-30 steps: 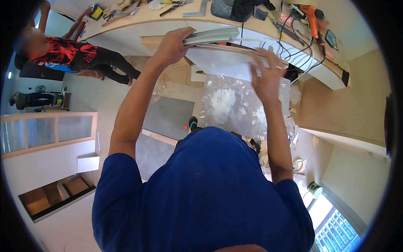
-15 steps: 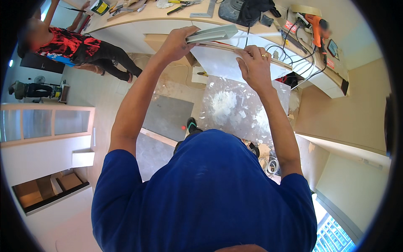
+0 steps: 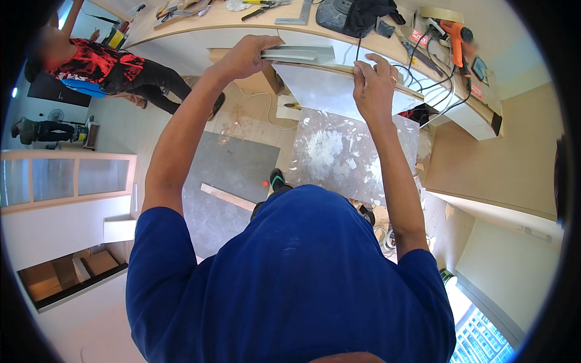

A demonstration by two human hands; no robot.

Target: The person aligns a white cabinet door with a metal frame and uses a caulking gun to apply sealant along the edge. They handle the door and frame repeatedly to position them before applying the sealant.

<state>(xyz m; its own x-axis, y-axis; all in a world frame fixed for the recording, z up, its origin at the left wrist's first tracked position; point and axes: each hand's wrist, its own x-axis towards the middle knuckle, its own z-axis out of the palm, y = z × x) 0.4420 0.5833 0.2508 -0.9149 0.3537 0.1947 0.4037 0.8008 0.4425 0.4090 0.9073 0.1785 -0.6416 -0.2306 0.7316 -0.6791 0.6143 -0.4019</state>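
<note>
My left hand (image 3: 249,55) is closed round one end of a short grey channel-shaped strip (image 3: 302,54). The strip lies level, just above the upper edge of a white glossy panel (image 3: 321,89) in front of the worktop. Farther right along that same edge, which shows a thin light-wood line, my right hand (image 3: 376,81) has its fingers bent over and its thumb against it. A ring is on one finger. The fingertips' far side is hidden.
On the worktop (image 3: 236,23) are pliers (image 3: 259,11), a metal square (image 3: 296,15), a black bag (image 3: 345,18), an orange power tool (image 3: 457,39) and loose cables. A stained board (image 3: 339,151) covers the floor below. Another person (image 3: 109,66) stands at the left.
My left hand and the grey strip have shifted left and slightly down, and the strip has levelled out. My right hand has moved a little right along the panel edge.
</note>
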